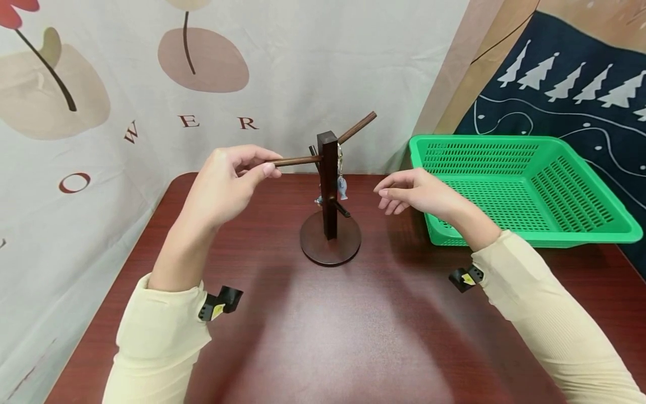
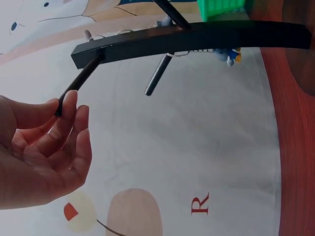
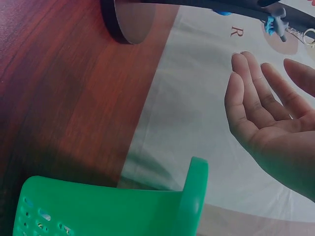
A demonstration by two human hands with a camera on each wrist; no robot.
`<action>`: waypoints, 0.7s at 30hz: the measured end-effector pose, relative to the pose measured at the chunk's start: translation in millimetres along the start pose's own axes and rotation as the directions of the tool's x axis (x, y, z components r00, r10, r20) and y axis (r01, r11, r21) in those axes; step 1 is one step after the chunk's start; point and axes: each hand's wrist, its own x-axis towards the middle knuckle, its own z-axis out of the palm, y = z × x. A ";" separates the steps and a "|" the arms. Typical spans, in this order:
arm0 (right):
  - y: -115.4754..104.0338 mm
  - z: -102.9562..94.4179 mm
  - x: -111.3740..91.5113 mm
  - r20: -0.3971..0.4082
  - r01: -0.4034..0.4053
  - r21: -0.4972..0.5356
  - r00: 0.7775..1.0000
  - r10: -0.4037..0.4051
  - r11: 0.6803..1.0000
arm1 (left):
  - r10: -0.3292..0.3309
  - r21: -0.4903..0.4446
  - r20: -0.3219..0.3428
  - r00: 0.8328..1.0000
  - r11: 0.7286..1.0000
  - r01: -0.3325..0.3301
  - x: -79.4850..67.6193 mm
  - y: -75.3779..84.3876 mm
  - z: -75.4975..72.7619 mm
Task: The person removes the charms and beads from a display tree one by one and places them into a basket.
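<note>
A dark wooden peg stand (image 1: 330, 191) with a round base stands upright on the table. My left hand (image 1: 227, 179) pinches the end of its left upper peg (image 1: 298, 161) between thumb and fingers; in the left wrist view, that peg (image 2: 81, 81) runs from the post to the fingertips. A blue fish keychain (image 1: 342, 187) hangs on the stand's right side, and a blue figure keychain (image 2: 229, 55) shows below the post in the left wrist view. To the right of the stand, my right hand (image 1: 411, 191) hovers with relaxed fingers and holds nothing.
A green plastic basket (image 1: 504, 240) with perforated walls stands on the table at the right, under my right forearm. Behind the table (image 1: 323, 336) hangs a printed cloth (image 1: 303, 67) with letters and flowers. A dark blue cloth with white trees (image 1: 570, 84) hangs at the right.
</note>
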 end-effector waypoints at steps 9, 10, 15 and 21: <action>3.4 -1.3 -0.1 0.023 0.001 -0.002 1.000 -0.001 1.000 | -0.070 -0.023 -0.001 0.998 0.997 0.070 7.8 -4.9 -4.7; 2.8 -1.2 -0.3 0.024 -0.004 -0.002 1.000 0.004 1.000 | -0.074 -0.026 0.000 0.997 0.997 0.074 8.4 -5.5 -5.0; 1.8 -0.1 -0.5 0.033 -0.002 -0.009 0.999 0.002 1.000 | -0.065 -0.014 -0.003 0.998 0.998 0.065 12.6 -8.5 -4.8; 1.2 0.6 1.2 0.043 0.010 -0.009 0.999 -0.010 1.000 | -0.045 -0.002 0.002 0.999 0.999 0.045 16.3 -10.0 -4.4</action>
